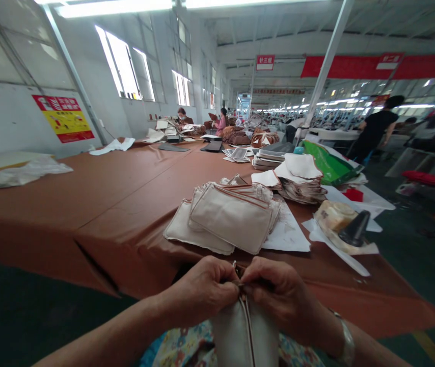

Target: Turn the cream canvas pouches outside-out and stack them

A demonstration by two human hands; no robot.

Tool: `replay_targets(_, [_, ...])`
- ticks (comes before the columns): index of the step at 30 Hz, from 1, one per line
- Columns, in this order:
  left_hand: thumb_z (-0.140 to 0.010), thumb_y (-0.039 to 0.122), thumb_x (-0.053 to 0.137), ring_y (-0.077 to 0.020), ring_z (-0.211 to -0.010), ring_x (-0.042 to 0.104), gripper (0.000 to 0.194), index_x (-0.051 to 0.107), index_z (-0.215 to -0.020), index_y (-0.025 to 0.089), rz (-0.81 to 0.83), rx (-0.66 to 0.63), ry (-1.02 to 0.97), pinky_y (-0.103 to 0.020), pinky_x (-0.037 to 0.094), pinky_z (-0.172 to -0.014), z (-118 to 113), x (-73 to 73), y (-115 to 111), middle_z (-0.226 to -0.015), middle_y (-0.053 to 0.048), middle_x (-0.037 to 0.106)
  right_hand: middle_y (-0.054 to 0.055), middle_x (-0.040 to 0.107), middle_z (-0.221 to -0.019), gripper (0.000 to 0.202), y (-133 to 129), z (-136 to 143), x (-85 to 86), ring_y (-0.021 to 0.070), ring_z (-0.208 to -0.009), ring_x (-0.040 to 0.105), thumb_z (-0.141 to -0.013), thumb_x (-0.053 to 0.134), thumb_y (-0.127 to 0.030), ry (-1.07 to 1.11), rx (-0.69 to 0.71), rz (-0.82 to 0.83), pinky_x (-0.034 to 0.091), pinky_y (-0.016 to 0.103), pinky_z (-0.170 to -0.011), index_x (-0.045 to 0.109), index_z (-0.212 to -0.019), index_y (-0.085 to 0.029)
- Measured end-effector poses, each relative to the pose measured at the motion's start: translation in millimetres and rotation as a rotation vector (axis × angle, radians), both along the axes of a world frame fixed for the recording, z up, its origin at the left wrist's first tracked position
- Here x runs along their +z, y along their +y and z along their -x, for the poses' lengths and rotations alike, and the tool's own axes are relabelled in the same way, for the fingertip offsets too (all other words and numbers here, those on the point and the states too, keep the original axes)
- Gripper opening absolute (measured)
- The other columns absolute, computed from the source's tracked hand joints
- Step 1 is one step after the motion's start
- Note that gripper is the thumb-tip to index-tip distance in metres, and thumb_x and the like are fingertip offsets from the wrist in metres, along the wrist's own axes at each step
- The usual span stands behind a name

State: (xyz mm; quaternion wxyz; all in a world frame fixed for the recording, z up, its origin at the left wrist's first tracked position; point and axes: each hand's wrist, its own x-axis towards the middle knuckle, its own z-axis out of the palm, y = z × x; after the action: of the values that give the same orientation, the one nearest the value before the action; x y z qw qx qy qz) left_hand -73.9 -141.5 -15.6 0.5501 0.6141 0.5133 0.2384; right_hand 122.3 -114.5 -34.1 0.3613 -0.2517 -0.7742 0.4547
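A cream fabric pouch [233, 334] with a brown-edged seam or zipper down its middle lies over my lap. Both hands meet at its upper end. My left hand [208, 288] is closed, thumb and forefinger pinching the pouch's edge. From the other side, my right hand [274, 288] pinches the same end, its fingertips nearly touching the left ones. What exactly sits between the fingertips is too small to make out. Just beyond the hands, a pile of similar cream pouches [228, 211] rests on the table near its front edge.
A brown-covered table [99, 188] stretches ahead. White paper [288, 232] lies under the pile's right side. Further right are stacked cream pieces [301, 178], a green bag [326, 163] and a dark cone-shaped object [355, 229]. A plastic bag [30, 171] lies far left. Other people sit at the far end.
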Motion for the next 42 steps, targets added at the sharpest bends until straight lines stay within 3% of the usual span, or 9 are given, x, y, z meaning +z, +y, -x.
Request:
replay_targets(8, [-0.072, 0.036, 0.066, -0.0092, -0.051, 0.040, 0.026, 0.065, -0.072, 0.010, 0.336, 0.197, -0.447, -0.021, 0.030, -0.048, -1, -0.5, -11, -0.061, 0.001, 0.051, 0.004, 0.055, -0.079, 0.027, -1, -14, -7.1, 0.0131, -0.065, 0.049, -0.090, 0.050, -0.005, -0.053, 0.076, -0.656, 0.038, 0.023, -0.056, 0.062, -0.111, -0.016])
replay_targets(15, [-0.069, 0.045, 0.079, -0.0072, -0.052, 0.035, 0.041, 0.063, -0.074, 0.009, 0.267, 0.062, -0.398, -0.020, 0.024, -0.049, 2, -4.2, -11, -0.062, 0.001, 0.050, 0.011, 0.063, -0.080, 0.025, -9, -20, -6.6, 0.0200, -0.070, 0.056, -0.096, 0.039, -0.010, -0.152, 0.059, -0.998, 0.047, 0.031, -0.064, 0.054, -0.117, -0.008])
replay_targets(17, [-0.072, 0.044, 0.077, -0.0067, -0.053, 0.033, 0.039, 0.063, -0.077, 0.009, 0.218, 0.029, -0.372, -0.020, 0.022, -0.049, 6, -2.9, -11, -0.062, 0.002, 0.048, 0.011, 0.065, -0.087, 0.026, -15, -21, -6.7, 0.0202, -0.078, 0.059, -0.096, 0.039, -0.009, -0.088, 0.043, -0.857, 0.050, 0.030, -0.071, 0.052, -0.119, -0.010])
replay_targets(23, [-0.075, 0.042, 0.075, -0.0073, -0.057, 0.036, 0.036, 0.064, -0.079, 0.008, 0.135, -0.073, -0.401, -0.019, 0.025, -0.051, 14, 5.4, -11, -0.067, -0.001, 0.053, 0.006, 0.064, -0.091, 0.027, -16, -24, 15.8, 0.0160, -0.080, 0.059, -0.101, 0.040, -0.029, -0.037, 0.043, 0.099, 0.047, 0.025, -0.072, 0.064, -0.102, -0.016])
replay_targets(27, [-0.078, 0.042, 0.073, -0.0073, -0.057, 0.035, 0.035, 0.064, -0.080, 0.008, 0.083, -0.103, -0.396, -0.020, 0.024, -0.051, 9, 12.6, -13, -0.066, 0.000, 0.051, 0.003, 0.056, -0.076, 0.036, -10, -19, 21.9, 0.0109, -0.064, 0.046, -0.094, 0.055, -0.042, 0.013, 0.231, 0.393, 0.035, 0.022, -0.057, 0.066, -0.081, -0.010])
replay_targets(31, [-0.079, 0.043, 0.070, -0.0088, -0.058, 0.037, 0.035, 0.062, -0.076, 0.008, -0.011, -0.118, -0.452, -0.021, 0.027, -0.053, 1, 18.4, -20, -0.067, -0.002, 0.053, 0.000, 0.049, -0.068, 0.033, -9, -8, -5.1, 0.0093, -0.059, 0.037, -0.082, 0.070, -0.042, 0.266, 0.333, 0.610, 0.028, 0.022, -0.054, 0.058, -0.074, -0.012])
replay_targets(35, [-0.085, 0.040, 0.063, -0.0096, -0.059, 0.039, 0.032, 0.062, -0.075, 0.009, -0.196, -0.104, -0.244, -0.021, 0.030, -0.053, -4, 20.4, -22, -0.067, -0.002, 0.053, -0.001, 0.047, -0.069, 0.032, -3, -6, -15.8, 0.0101, -0.062, 0.038, -0.083, 0.070, -0.042, 0.292, 0.354, 0.612, 0.030, 0.023, -0.059, 0.060, -0.076, -0.012])
replay_targets(39, [-0.086, 0.035, 0.061, -0.0093, -0.060, 0.041, 0.028, 0.061, -0.072, 0.010, -0.399, -0.071, 0.015, -0.020, 0.032, -0.054, -3, 24.7, -18, -0.065, 0.000, 0.052, 0.000, 0.049, -0.078, 0.031, 7, -12, 4.4, 0.0112, -0.070, 0.039, -0.093, 0.058, -0.042, 0.077, 0.359, 0.428, 0.032, 0.023, -0.064, 0.063, -0.091, -0.012])
replay_targets(42, [-0.082, 0.036, 0.067, -0.0084, -0.060, 0.039, 0.028, 0.057, -0.070, 0.012, -0.361, -0.061, -0.009, -0.018, 0.031, -0.053, 2, 29.3, -15, -0.066, 0.003, 0.051, -0.002, 0.044, -0.069, 0.034, 9, -11, 10.7, 0.0097, -0.062, 0.034, -0.090, 0.061, -0.042, 0.066, 0.337, 0.361, 0.027, 0.022, -0.056, 0.060, -0.076, -0.011])
